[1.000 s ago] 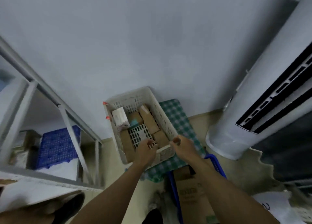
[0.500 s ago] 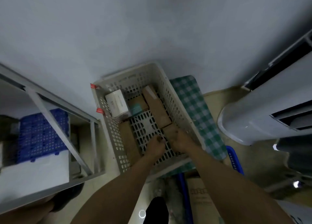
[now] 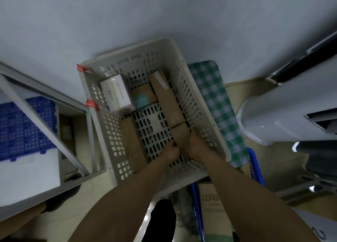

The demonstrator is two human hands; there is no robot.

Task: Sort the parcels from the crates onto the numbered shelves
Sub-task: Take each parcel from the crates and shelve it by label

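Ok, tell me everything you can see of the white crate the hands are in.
The white crate is plastic, with slotted walls and floor and a solid rim; two red tags sit on its left rim. It stands by the wall, partly over a green checked cloth. Inside lie a white box and several brown parcels. The left hand and right hand reach into its near end, holding a small brown parcel.

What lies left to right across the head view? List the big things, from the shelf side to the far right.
blue crate → shelf frame → white crate → checked cloth → white standing unit
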